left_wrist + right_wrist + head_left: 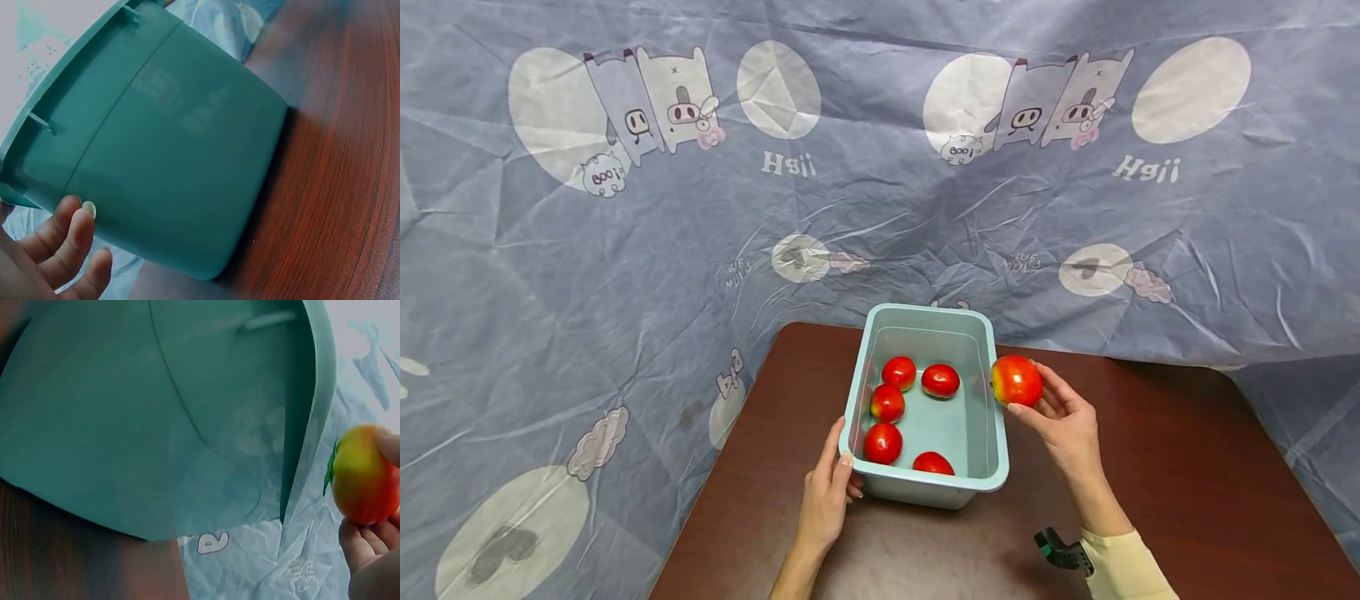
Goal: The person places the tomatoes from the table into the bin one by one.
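Observation:
A light blue-green plastic bin [925, 482] stands on the table, with several red tomatoes inside, among them one tomato [941, 381] at the right and another tomato [883, 443] near the left wall. My left hand [826, 500] grips the bin's rim at its near left corner, thumb on top and fingers below, beside the outer wall [175, 137]. Just outside the right rim, my right hand [1063, 421] holds up a red tomato [1017, 381] between thumb and fingers. The right wrist view shows a yellow-green patch and green leaves on this tomato [359, 478].
The dark brown wooden table [1180, 467] extends to both sides of the bin. A grey-blue printed cloth [880, 200] hangs behind the table and along its left. A dark strap [1063, 552] sits at the right wrist, by a pale yellow sleeve [1123, 567].

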Motion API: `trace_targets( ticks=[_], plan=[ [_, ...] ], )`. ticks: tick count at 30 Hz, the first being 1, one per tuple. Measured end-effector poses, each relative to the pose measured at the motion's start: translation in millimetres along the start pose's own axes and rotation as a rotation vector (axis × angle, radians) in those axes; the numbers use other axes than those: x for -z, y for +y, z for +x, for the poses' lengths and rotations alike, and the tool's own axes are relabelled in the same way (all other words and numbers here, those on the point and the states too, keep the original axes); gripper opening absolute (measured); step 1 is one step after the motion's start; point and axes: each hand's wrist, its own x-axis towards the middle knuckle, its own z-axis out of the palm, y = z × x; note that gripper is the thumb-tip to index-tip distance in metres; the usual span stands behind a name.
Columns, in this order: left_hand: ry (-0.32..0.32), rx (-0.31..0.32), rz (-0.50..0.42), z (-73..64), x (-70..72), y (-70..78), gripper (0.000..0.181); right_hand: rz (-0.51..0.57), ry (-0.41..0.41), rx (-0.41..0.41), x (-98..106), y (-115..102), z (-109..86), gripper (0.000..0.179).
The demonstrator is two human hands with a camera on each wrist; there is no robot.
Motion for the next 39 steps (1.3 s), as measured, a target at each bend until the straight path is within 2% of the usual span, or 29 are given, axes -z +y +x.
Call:
trace_targets(
  ticks=[5,13,17,24,28,31,39],
  plan=[
    [-0.013,-0.001,-0.007,0.4,1.8,-0.5,0.048,-0.020,-0.107,0.057,-5.0,0.3,-3.4,0.069],
    [-0.014,-0.004,-0.008,-0.5,1.6,-0.1,0.047,-0.023,-0.197,0.110,-7.2,2.8,-8.0,0.070],
    [-0.005,-0.015,0.000,0.7,0.3,2.1,0.047,0.012,-0.222,0.127,-7.7,1.0,-8.4,0.071],
    [0.006,0.004,0.013,0.2,-0.4,4.5,0.047,-0.084,-0.250,0.202,-5.9,5.6,-10.9,0.075],
    [0.002,0.006,0.011,0.1,0.0,4.5,0.047,-0.080,-0.257,0.211,-3.3,8.0,-12.5,0.075],
    [0.003,0.006,0.002,0.1,-0.8,-0.5,0.047,-0.096,-0.256,0.211,-1.5,8.0,-14.1,0.074],
    [-0.013,0.012,0.029,5.2,-2.0,-28.9,0.047,-0.183,-0.202,0.198,1.6,9.4,-15.1,0.064]
  ],
)
